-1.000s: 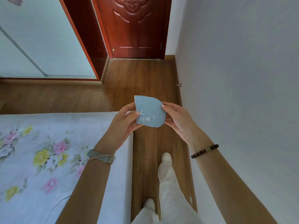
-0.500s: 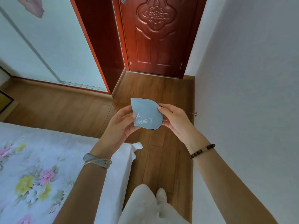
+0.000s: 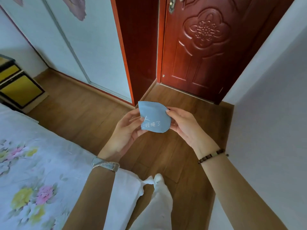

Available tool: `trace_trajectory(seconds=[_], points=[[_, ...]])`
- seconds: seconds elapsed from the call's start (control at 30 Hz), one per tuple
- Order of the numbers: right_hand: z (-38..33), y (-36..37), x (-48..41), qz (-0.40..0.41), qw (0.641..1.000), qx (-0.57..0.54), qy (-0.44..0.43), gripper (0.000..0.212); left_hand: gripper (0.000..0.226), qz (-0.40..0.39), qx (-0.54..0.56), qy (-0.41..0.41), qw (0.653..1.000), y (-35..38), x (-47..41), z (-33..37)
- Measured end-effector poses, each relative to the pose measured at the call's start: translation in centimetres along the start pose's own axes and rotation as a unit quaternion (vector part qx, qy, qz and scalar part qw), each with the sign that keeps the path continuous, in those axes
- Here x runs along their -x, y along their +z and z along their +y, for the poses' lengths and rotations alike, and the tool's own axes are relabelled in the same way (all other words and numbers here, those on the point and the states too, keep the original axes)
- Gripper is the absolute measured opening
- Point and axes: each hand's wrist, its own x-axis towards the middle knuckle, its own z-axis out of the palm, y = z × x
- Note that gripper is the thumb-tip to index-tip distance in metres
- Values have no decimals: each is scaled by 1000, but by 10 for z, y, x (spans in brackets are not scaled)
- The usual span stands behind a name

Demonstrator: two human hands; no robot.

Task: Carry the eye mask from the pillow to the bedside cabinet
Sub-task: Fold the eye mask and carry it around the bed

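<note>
Nearest to me, a white trouser leg (image 3: 159, 203) and foot stand on the wooden floor (image 3: 79, 117), just right of the bed's corner. The bed (image 3: 33, 171) fills the near left, its white cover printed with pink and yellow flowers. My two forearms reach out over it and the floor; I see a pale watch strap (image 3: 106, 164) on the left wrist and a dark bead bracelet (image 3: 211, 156) on the right.

Between the hands I hold the eye mask (image 3: 153, 117), folded, pale blue with white lettering on it, up in the air above the floor and well apart from the bed. My left hand (image 3: 126, 130) is closed on its left edge, thumb pressed on the front face. My right hand (image 3: 184, 125) pinches its right edge, fingers behind, thumb tip on top.

Farther off on the left stands a low cabinet (image 3: 18, 87) with yellow fronts in dark frames. Beyond are pale wardrobe doors (image 3: 79, 39), then a carved red-brown door (image 3: 204, 47), shut. A white wall (image 3: 269, 97) runs along the right.
</note>
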Motion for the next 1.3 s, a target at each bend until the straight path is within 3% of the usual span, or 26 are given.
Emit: trace_trajectory(seconds=[0.3,0.43,0.53,0.87,1.3], points=[[-74,72,-140,-103,995,7,12,26,32,99,35,41,994,-58,-95,66],[-87,117,-192,-155,987,3,27,16,39,183,23,76,980,-90,-117,91],[-94,152,-233,-201,978,24,43,29,39,238,21,94,966,-115,-130,103],[-126,266,-372,-351,930,90,64,9,47,347,8,157,925,-202,-208,147],[-166,425,-508,-467,864,165,88,26,30,465,85,213,855,-301,-284,221]])
